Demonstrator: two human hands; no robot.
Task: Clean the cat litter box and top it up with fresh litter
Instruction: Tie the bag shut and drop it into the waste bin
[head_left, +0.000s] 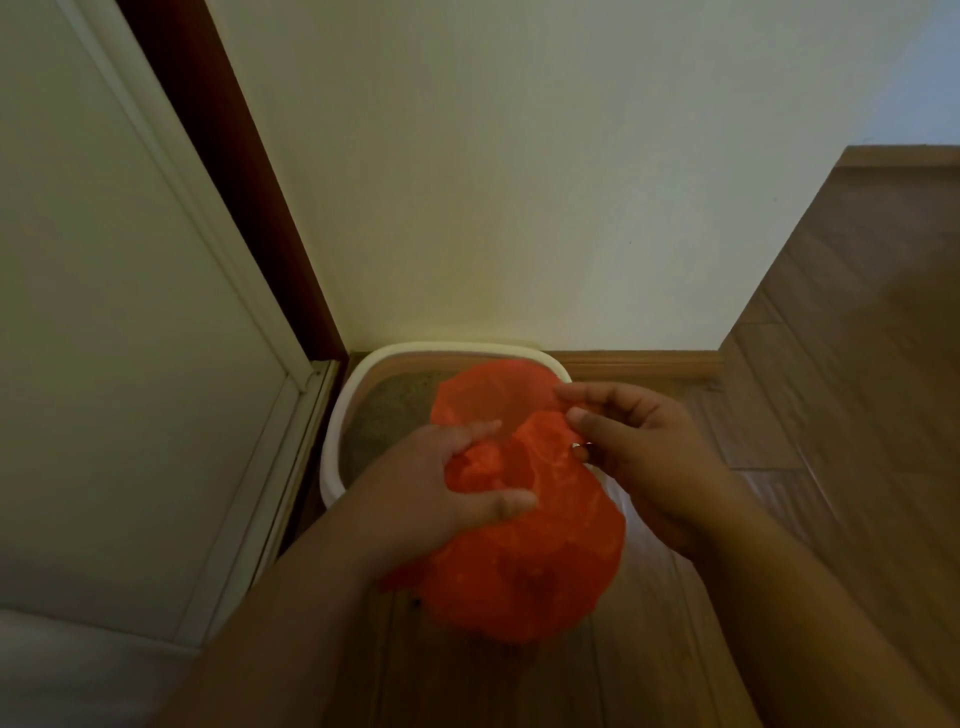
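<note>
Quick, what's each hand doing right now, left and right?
Left hand: closed, gripping the orange plastic bag at its bunched top.
Right hand: closed, fingers pinching the bag's upper edge.

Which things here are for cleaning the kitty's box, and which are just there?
For the job:
- litter box, white, against the wall
- litter inside it
- orange plastic bag
- left hand and right hand, both gripping the bag

Just there:
- white door
- wooden floor
- wall
</note>
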